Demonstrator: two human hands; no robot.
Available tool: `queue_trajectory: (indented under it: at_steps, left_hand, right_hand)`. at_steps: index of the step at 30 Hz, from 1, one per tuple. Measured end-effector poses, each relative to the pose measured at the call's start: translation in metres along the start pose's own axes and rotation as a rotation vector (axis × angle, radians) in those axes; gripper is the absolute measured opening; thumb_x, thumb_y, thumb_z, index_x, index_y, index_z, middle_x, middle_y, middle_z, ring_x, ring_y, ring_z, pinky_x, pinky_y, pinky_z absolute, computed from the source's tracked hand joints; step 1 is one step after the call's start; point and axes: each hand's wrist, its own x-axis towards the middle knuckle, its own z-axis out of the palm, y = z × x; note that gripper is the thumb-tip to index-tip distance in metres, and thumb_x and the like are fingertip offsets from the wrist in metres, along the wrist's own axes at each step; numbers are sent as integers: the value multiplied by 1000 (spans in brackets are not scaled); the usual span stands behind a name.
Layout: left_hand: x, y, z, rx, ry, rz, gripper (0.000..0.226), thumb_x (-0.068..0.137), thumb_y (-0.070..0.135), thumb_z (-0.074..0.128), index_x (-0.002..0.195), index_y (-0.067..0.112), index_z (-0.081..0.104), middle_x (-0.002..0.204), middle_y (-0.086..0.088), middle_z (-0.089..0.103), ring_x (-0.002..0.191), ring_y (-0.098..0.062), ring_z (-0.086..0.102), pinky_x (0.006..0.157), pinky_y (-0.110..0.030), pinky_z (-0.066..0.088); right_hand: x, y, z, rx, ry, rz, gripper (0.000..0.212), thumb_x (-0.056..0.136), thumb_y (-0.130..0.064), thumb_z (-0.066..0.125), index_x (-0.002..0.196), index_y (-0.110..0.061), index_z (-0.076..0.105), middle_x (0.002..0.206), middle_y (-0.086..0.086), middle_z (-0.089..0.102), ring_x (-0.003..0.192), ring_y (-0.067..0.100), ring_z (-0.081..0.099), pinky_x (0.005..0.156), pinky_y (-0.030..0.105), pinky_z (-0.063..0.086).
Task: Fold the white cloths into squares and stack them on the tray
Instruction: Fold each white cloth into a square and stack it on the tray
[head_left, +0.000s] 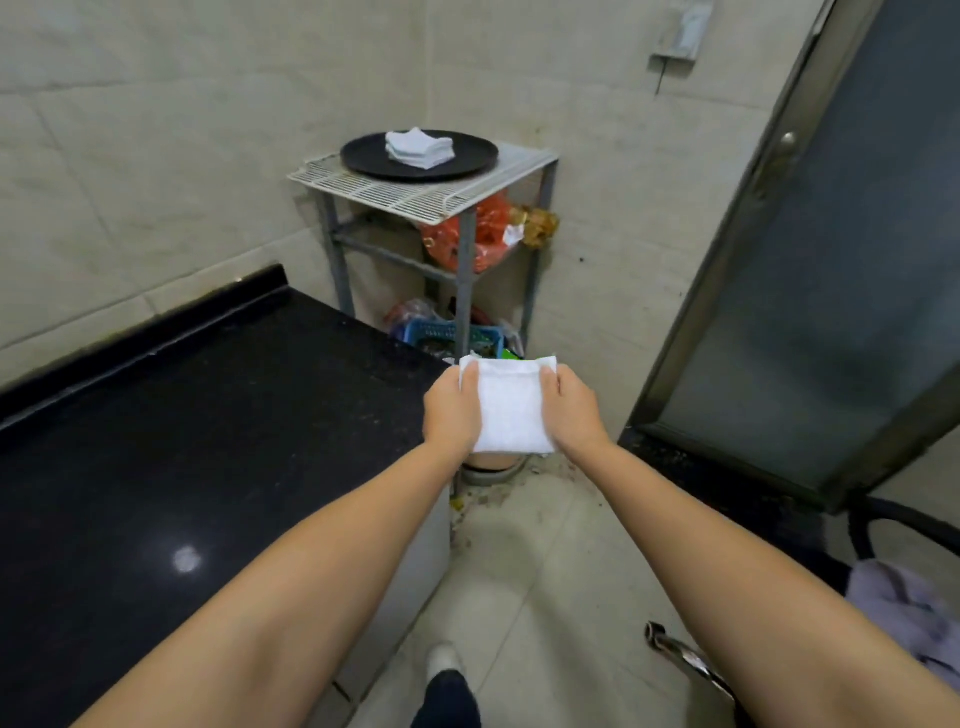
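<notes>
A folded white cloth (511, 408) is held in the air between both hands, past the corner of the black counter. My left hand (451, 410) grips its left edge, thumb on top. My right hand (570, 410) grips its right edge the same way. Farther off, a round black tray (374, 158) sits on a white wire rack (415, 195) in the corner. On the tray lies a small stack of folded white cloths (420, 148).
A black stone counter (182, 431) fills the left side. Bags and a blue basket (441, 335) sit on the rack's lower shelves. A dark glass door (831, 270) stands at the right. A chair with pale cloth (904, 608) is at lower right.
</notes>
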Motion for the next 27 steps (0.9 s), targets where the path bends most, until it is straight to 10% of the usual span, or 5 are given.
queue_trajectory:
  at_steps: [13,27]
  left_hand:
    - [296,117,59,109,143,272,44,101,32,36,97,-4,62,101,-22,65,97,-35,59,80,-37,42]
    - [540,160,37,10,480,86,45,100,35,33,106,1,62,108,-18,63,100,-31,58,78,-31,38]
  right_hand:
    - [307,-88,-19,4,115,-199,34,103,-27,31,103,-3,56,113,22,61,103,30,56,70,26,27]
    - [589,-198,54,-47,-135,-514,39,101,-30,38,96,1,61,100,18,64,92,30,56,69,28,29]
